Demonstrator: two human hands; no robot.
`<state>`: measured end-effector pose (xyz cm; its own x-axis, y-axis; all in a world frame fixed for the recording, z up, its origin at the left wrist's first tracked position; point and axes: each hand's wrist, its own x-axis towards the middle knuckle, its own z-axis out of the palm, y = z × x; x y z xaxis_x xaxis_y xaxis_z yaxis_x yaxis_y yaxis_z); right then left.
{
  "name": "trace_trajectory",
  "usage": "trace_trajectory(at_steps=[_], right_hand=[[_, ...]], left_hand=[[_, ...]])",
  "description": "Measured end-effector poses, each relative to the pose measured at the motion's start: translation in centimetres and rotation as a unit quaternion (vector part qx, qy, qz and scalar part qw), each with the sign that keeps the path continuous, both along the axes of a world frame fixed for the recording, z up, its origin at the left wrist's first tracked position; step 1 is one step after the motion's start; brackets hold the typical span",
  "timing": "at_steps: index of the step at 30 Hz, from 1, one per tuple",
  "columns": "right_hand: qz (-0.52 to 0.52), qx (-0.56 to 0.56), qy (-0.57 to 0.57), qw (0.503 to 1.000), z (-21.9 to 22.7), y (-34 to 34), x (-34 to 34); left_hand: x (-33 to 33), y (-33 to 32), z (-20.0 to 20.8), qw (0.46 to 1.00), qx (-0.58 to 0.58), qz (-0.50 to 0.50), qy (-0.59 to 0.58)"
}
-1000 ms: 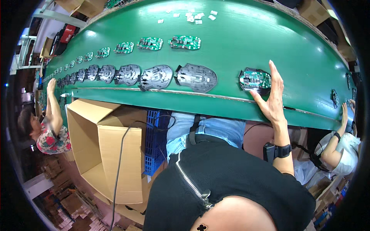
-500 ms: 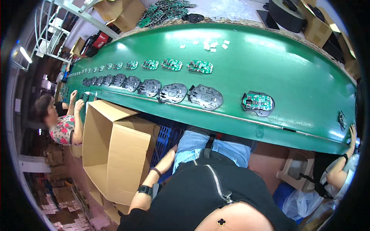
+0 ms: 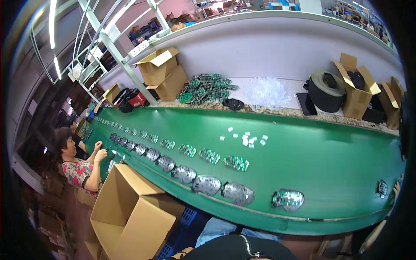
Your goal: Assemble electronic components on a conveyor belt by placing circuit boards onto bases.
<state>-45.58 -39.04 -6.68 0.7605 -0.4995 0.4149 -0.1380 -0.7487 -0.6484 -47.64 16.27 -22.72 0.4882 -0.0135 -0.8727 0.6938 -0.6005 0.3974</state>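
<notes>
Only a sliver of my left hand (image 3: 184, 251) shows at the lower edge, beside my dark top and the blue plastic crate (image 3: 187, 217); its fingers are hidden. My right hand is out of sight. In front of me on the green bench, a black plastic shell (image 3: 300, 203) carries a green circuit board (image 3: 287, 198). To its left runs a row of bare black shells (image 3: 238, 193), and behind them a row of green circuit boards (image 3: 236, 163). Small white squares (image 3: 245, 141) lie scattered farther back.
An open cardboard box (image 3: 141, 225) stands against the bench's near left side. Heaped circuit boards (image 3: 206, 89), clear plastic pieces (image 3: 268, 92) and a black roll (image 3: 326, 93) sit on the back shelf. One co-worker (image 3: 82, 169) works at left; another's hand (image 3: 396, 190) is at far right.
The view has tipped upward, bringing the back wall and shelf into sight. My left hand, earlier by my thigh, has mostly dropped out at the lower edge. The bench parts appear unmoved.
</notes>
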Motion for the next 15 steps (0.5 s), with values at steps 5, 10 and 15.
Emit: trace_trajectory(at_steps=[5, 10, 15], right_hand=[[0.070, -0.214, -0.018, 0.974, 11.5, -1.6, 10.5], [0.090, -0.370, 0.003, 0.925, 18.1, -0.5, 18.4], [0.092, -0.445, 0.021, 0.890, 21.3, 0.4, 20.6]], left_hand=[[3.1, -0.2, 0.5, 0.999, 0.002, 0.040, 0.000], [3.1, 0.9, -0.7, 0.997, 0.012, 0.060, 0.042], [0.7, 3.7, -2.4, 0.994, 0.022, 0.063, 0.089]])
